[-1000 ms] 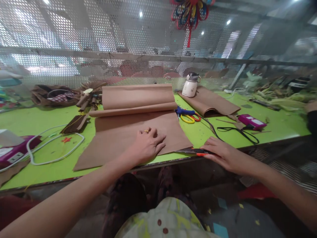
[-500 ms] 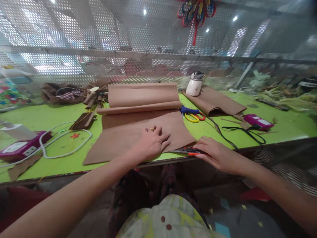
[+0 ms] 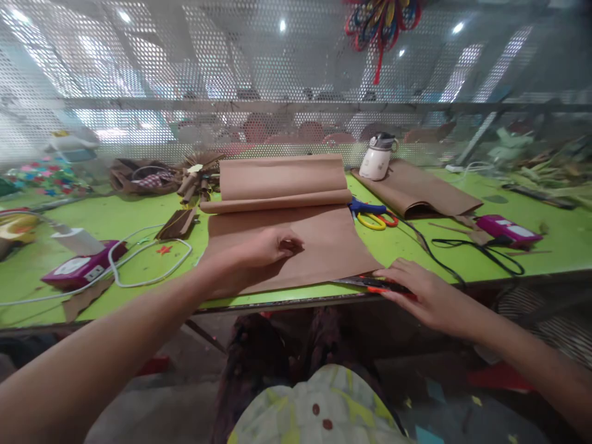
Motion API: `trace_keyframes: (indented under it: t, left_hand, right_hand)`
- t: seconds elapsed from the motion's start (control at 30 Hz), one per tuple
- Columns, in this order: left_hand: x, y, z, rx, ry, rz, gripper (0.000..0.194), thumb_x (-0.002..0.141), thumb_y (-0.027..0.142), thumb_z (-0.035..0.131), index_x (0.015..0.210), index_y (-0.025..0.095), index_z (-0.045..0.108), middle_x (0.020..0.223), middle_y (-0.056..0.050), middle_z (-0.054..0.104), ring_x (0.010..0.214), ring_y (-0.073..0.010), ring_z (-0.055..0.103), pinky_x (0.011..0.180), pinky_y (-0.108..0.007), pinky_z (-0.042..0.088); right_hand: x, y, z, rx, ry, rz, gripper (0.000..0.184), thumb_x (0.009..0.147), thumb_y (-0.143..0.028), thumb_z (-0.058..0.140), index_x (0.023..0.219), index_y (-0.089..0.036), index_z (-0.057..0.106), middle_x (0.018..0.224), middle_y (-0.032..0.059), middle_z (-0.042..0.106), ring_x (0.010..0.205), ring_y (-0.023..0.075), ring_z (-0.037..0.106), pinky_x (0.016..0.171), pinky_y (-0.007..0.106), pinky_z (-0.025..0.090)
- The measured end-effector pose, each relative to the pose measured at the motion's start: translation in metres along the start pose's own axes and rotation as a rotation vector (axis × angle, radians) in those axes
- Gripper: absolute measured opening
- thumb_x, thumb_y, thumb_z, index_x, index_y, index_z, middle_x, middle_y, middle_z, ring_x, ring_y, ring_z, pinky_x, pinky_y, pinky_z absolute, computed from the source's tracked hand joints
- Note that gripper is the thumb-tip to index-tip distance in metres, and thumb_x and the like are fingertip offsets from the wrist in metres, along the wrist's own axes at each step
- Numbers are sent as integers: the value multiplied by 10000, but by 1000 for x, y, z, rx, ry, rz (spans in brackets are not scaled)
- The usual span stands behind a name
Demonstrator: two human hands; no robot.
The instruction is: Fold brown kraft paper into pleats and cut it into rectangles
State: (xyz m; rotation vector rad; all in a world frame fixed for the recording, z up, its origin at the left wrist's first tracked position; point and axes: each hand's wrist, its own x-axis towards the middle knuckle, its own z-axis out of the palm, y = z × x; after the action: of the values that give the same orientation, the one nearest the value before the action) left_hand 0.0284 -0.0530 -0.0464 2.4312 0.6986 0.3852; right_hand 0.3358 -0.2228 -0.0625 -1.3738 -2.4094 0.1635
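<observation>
A large sheet of brown kraft paper (image 3: 319,246) lies over the front of the green table, its far part rolled and folded back. Just over the sheet is my left hand (image 3: 272,246), its fingers curled inward; no object shows in them. At the paper's near right edge, my right hand (image 3: 416,290) grips a pair of dark scissors (image 3: 356,282) with an orange-red part by the thumb. The blades point left along the paper's edge at the table rim. My fingers hide most of the handles.
Blue-and-yellow scissors (image 3: 370,213) lie beside the roll. A white bottle (image 3: 377,161) stands on more folded brown paper (image 3: 430,188). Purple power strips (image 3: 83,265) with cords lie left and right. Dried brown bundles (image 3: 192,179) are behind. The table's front edge (image 3: 277,297) runs close to my hands.
My left hand has lifted from lying flat on the paper, shifted slightly left and curled its fingers. My right hand still holds the scissors at the edge. The camera view has turned slightly left.
</observation>
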Motion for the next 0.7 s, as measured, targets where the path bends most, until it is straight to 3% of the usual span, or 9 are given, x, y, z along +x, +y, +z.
trace_keyframes:
  t: [0.27, 0.7]
  left_hand:
    - [-9, -18, 4, 71, 64, 160, 190, 866, 234, 532, 942, 170, 693, 1052, -91, 665, 975, -162, 613, 905, -328, 485]
    - [-10, -21, 3, 55, 48, 155, 184, 845, 229, 555, 955, 162, 687, 1058, -94, 654, 989, -168, 608, 916, -330, 481]
  right_hand:
    - [5, -3, 3, 37, 53, -45, 264, 910, -265, 490, 1152, -225, 588, 949, 90, 624, 879, 215, 578, 742, 350, 490]
    - [22, -18, 12, 37, 23, -83, 252, 926, -236, 461, 1150, -185, 563, 969, 108, 602, 904, 225, 545, 791, 381, 469]
